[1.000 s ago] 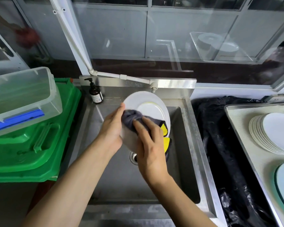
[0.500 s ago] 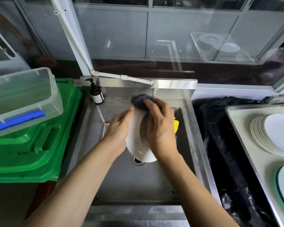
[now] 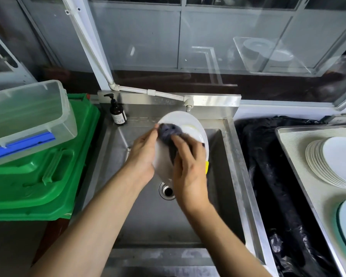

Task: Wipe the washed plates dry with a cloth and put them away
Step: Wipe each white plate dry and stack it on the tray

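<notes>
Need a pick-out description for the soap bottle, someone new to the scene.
Find the steel sink in the middle. On its back ledge, left corner, beside the green bin, stands the soap bottle: small, dark brown, black pump, white label, the only bottle around.

I count one round white plate [image 3: 190, 124] over the steel sink [image 3: 224, 176], one grey cloth [image 3: 169, 132], one brown pump bottle [image 3: 117, 112] and two hands.

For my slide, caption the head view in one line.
Over a steel sink, the left hand holds a white plate while the right hand wipes it with a grey cloth.
</notes>
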Tool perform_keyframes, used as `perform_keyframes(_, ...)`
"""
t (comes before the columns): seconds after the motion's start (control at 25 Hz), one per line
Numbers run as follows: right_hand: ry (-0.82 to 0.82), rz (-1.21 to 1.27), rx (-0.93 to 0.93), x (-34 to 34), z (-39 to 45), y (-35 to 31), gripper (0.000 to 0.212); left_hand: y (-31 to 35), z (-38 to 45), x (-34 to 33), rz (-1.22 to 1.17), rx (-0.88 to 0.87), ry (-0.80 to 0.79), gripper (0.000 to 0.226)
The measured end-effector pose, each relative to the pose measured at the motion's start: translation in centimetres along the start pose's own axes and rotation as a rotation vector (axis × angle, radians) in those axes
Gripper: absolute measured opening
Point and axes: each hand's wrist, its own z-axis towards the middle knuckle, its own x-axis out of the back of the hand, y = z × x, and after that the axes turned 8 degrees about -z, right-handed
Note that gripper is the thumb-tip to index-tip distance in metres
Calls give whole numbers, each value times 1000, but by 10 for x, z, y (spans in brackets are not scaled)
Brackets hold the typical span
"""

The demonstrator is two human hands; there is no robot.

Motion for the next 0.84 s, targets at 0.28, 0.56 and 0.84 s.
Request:
perform_keyframes(0.28,17,-134,303,-5,-58,32,36,11,9,8,-122,90,42,33)
perform_keyframes(0.56,191,117,-355,4,-39,60,32,20,6,20,-118,138,-79,36)
perform_keyframes(0.84,110,-7,-374,23,45,66,37,8,-10,14,-91,123,-114,42)
